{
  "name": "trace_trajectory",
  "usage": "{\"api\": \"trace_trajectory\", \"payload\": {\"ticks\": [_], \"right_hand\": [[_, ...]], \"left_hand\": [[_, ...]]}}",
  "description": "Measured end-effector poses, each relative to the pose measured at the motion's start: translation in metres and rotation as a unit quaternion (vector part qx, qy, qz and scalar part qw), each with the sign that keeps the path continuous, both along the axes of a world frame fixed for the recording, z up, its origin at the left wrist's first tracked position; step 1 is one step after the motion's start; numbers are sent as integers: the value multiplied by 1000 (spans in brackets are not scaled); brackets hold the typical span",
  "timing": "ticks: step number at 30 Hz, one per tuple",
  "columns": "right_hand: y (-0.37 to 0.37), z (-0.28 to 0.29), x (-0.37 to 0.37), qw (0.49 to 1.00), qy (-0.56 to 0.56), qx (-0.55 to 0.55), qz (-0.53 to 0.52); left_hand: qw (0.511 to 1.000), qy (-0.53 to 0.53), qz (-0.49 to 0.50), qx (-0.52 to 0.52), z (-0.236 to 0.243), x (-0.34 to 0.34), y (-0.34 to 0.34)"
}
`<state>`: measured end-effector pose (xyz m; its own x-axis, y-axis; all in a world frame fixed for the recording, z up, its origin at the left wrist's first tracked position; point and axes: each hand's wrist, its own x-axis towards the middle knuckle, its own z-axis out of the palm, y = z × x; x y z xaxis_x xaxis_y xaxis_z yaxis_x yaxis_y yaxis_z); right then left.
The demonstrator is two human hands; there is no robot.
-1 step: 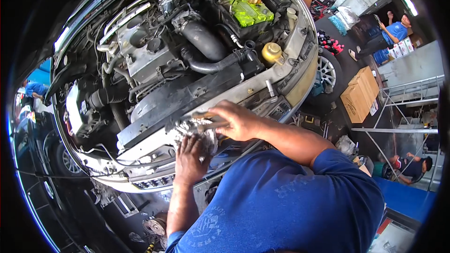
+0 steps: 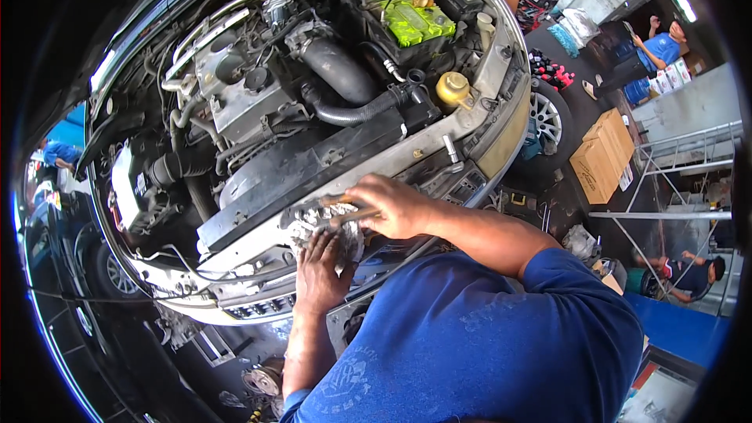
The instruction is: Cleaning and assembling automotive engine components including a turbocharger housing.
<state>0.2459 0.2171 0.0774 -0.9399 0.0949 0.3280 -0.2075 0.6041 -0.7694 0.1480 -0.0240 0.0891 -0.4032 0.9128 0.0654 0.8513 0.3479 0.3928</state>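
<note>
Over the front edge of the open engine bay, my left hand (image 2: 321,274) is closed on a silvery-grey lumpy piece (image 2: 354,241); I cannot tell its exact kind. Just right of it, my right hand (image 2: 395,205) grips a narrow dark brush-like tool (image 2: 312,214) by its end. A pale, bristly-looking strip runs along the tool, which lies across the top of the silvery piece. My fingers hide part of both things. Beneath them passes the car's pale front crossbar (image 2: 251,249).
The engine (image 2: 243,90) fills the bay beyond, with a yellow-capped reservoir (image 2: 453,88) and a bright green-yellow battery (image 2: 419,22). A chrome socket tool (image 2: 452,150) rests by the crossbar. A cardboard box (image 2: 603,157) and metal scaffold (image 2: 677,216) stand right. Other people are in the background.
My right hand has shifted slightly left and down with the tool, which has turned so that its pale bristly strip shows more. My left hand has barely moved.
</note>
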Motion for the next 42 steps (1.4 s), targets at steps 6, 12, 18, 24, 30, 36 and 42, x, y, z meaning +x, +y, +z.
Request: {"api": "trace_trajectory", "payload": {"ticks": [6, 12, 18, 24, 30, 36, 42], "right_hand": [[-13, -34, -2, 983, -72, 163, 40], [-6, -24, -2, 979, -80, 182, 53], [35, -25, 21, 990, 73, 110, -54], [136, -38, 67, 952, 44, 78, -292], [216, -68, 94, 924, 27, 183, -334], [229, -95, 90, 917, 34, 206, -340], [212, -75, 91, 909, 47, 159, -383]], "left_hand": [[983, -153, 69, 77, 22, 3, 2], [981, -90, 128, 114, 11, -12, 22], [980, -66, 129, 138, 4, -26, 58], [976, -60, 191, 83, -6, -27, 85], [964, -77, 222, 128, -8, -3, 91], [916, -18, 393, 78, -19, 9, 27], [926, 55, 360, -98, -28, -16, -73]]}}
